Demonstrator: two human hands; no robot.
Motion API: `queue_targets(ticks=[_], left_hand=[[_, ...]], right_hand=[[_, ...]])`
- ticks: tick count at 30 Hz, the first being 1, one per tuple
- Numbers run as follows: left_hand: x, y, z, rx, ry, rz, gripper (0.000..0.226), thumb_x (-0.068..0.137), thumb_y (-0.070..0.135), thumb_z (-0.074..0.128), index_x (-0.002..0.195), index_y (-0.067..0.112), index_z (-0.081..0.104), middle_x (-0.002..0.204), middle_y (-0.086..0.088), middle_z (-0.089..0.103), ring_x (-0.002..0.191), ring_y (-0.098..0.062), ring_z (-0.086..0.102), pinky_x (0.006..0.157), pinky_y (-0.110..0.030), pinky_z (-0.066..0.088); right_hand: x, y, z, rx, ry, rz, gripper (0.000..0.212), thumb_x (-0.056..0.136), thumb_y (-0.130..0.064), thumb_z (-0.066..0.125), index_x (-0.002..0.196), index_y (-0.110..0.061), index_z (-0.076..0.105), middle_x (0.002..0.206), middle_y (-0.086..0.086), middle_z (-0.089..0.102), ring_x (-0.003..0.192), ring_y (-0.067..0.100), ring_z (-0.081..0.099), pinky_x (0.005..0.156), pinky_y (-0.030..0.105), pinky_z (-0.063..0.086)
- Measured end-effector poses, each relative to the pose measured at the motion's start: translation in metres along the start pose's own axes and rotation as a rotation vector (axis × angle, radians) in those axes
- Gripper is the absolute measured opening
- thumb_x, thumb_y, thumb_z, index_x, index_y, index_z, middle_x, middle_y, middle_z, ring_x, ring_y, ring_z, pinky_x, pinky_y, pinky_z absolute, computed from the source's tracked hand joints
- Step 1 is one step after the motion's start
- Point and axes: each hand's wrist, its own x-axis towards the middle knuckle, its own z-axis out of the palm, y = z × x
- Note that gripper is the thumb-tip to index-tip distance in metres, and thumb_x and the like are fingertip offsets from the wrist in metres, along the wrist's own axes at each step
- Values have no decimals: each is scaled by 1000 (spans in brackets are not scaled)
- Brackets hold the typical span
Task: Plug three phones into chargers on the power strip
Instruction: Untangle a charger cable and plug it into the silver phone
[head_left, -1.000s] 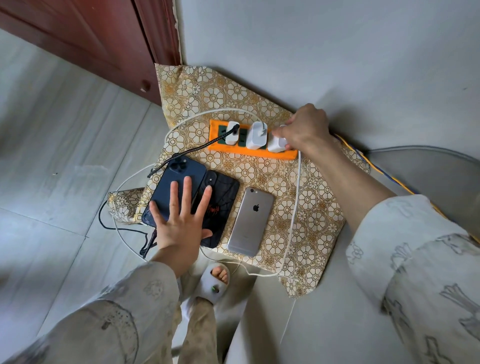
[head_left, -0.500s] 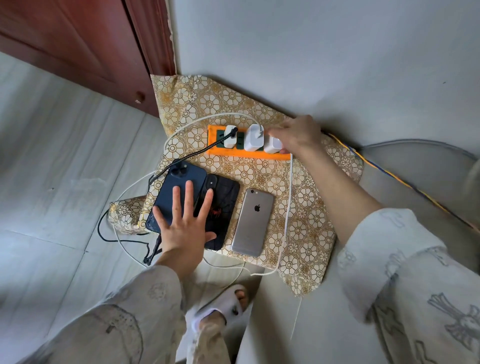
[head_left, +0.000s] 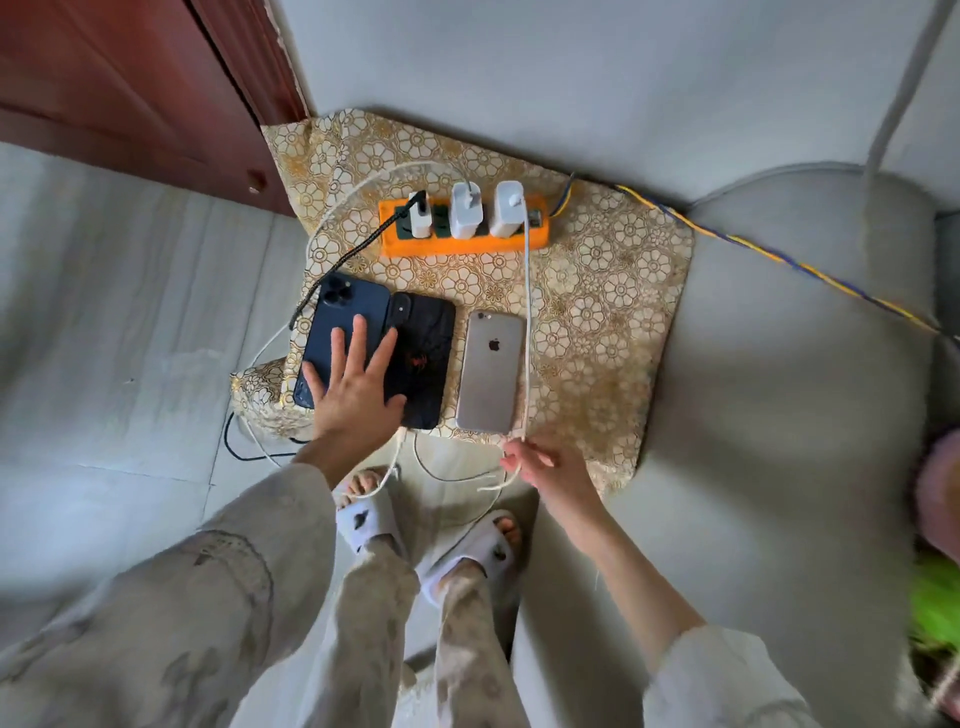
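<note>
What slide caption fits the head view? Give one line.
Left hand flat on two dark phones, right hand pinching a white cable beside the silver phone.

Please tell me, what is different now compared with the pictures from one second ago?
The right hand left the right charger on the orange power strip and came back toward the person; it now pinches the white cable near the silver phone. The left hand still lies flat on the two dark phones. The phones, chargers and strip stayed in place.
</note>
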Motion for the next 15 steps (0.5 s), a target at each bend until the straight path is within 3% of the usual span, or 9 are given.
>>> queue_targets(ticks=[4,7,11,13,15], left_hand=[[-49,20,14,-176,22,8,63,87,5,46,144,16,21,155,-12,15,145,-27,6,116,-44,10],[-98,41,21,-374,-218,70,61,84,-5,42,140,16,30,146,-12,34,133,-29,34,111,-33,26],[-139,57,4,-425,-509,142,38,91,5,45,129,10,47,127,-10,56,116,-26,52,97,-22,35],[-149,61,-16,-448,-506,165,24,94,7,42,111,6,58,112,-13,66,102,-21,60,91,-24,43],[-152,66,-42,-411,-412,170,23,94,6,40,95,4,63,98,-14,71,81,-16,63,70,-15,47]], right_hand=[[-12,-19,-3,178,-80,4,16,87,-12,60,95,1,67,74,10,69,65,18,69,60,24,56],[-31,-40,-7,215,-158,-52,14,87,-10,59,95,-3,68,74,9,71,61,18,70,55,23,55],[-63,-64,-13,276,-177,-120,11,88,-11,58,87,-10,68,73,6,72,64,18,71,58,26,57],[-81,-75,-17,331,-156,-137,11,89,-12,57,87,-8,68,71,4,72,64,19,71,60,27,58],[-97,-85,-22,433,-114,-142,17,91,-14,54,92,-2,66,76,7,72,70,21,71,66,27,59]])
